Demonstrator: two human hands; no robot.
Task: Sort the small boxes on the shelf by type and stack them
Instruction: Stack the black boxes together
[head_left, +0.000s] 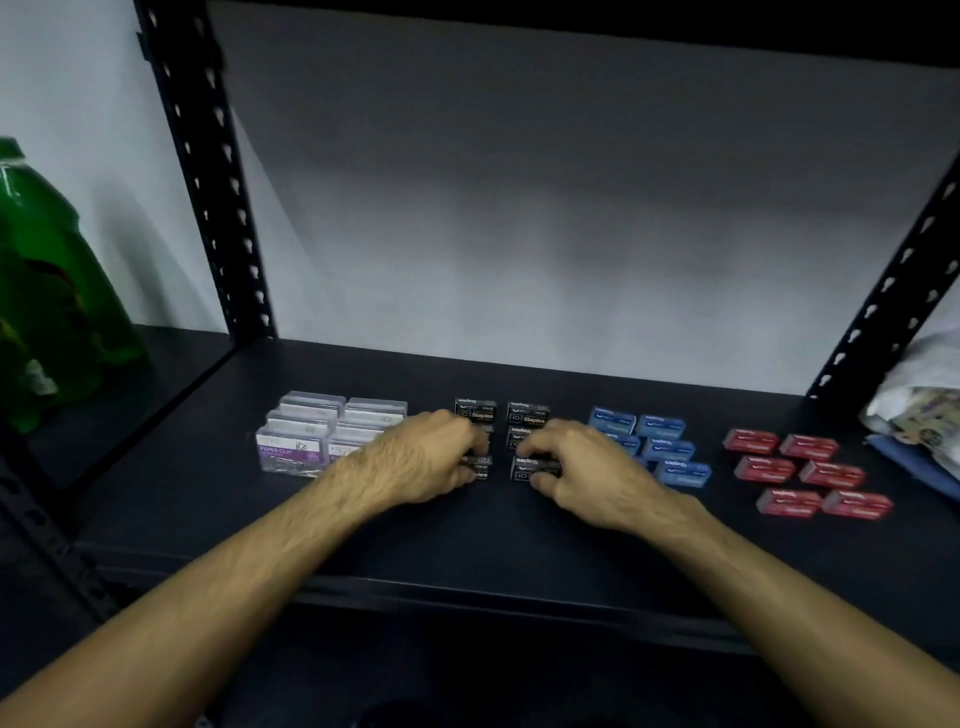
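Your left hand (423, 457) has its fingers curled round the front-left black staple box (477, 467). Your right hand (576, 467) pinches the front-right black staple box (535, 467). Remaining black boxes (527, 413) sit just behind, mid-shelf (467, 540). Clear paper-clip boxes (311, 431) sit to the L; blue boxes (662, 426), then red boxes (810, 475), to the R.

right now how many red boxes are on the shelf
6 small red cardboard boxes, right end of the black metal shelf: two columns, three rows, from back to front. None hidden.

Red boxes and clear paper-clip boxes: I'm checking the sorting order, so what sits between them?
Head view: black staple boxes under both hands, then blue boxes.
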